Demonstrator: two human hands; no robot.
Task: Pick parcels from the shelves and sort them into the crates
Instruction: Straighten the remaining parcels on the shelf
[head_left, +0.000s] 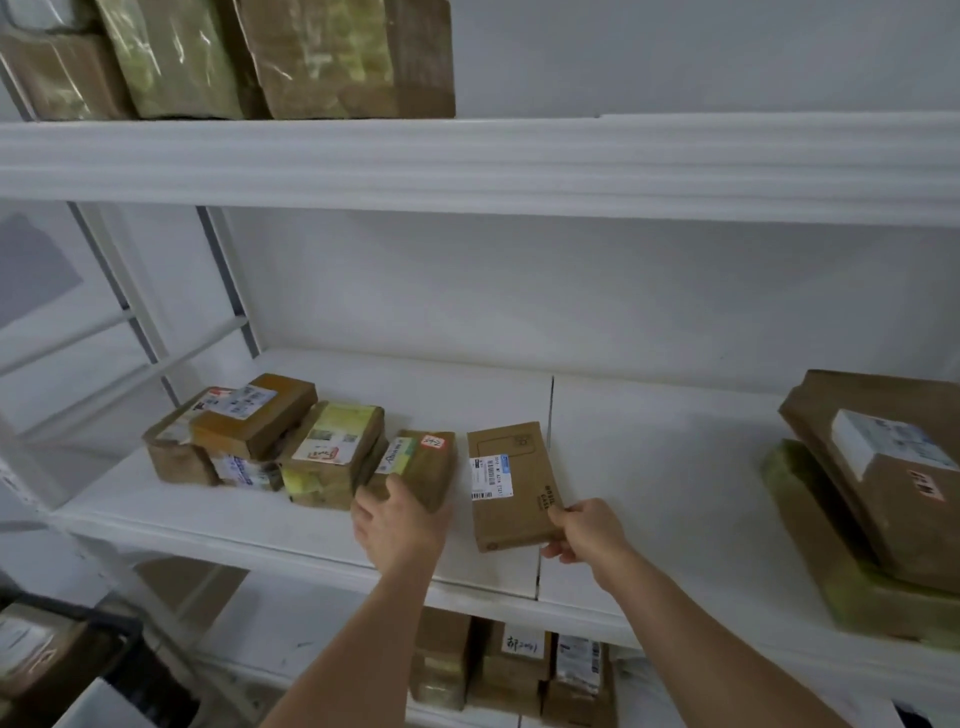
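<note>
On the middle shelf (675, 467), the left hand (397, 525) grips the near end of a small brown parcel (415, 465), fingers curled round it. The right hand (587, 530) pinches the near right corner of a flat cardboard parcel (511, 486) (white barcode label up), thumb on top. Just left of the left fingers sits a cluster of parcels (270, 441).

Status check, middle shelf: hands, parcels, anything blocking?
Left hand grips small taped parcel. Right hand pinches flat box at its near corner. Both still on shelf. Nothing blocking.
</note>
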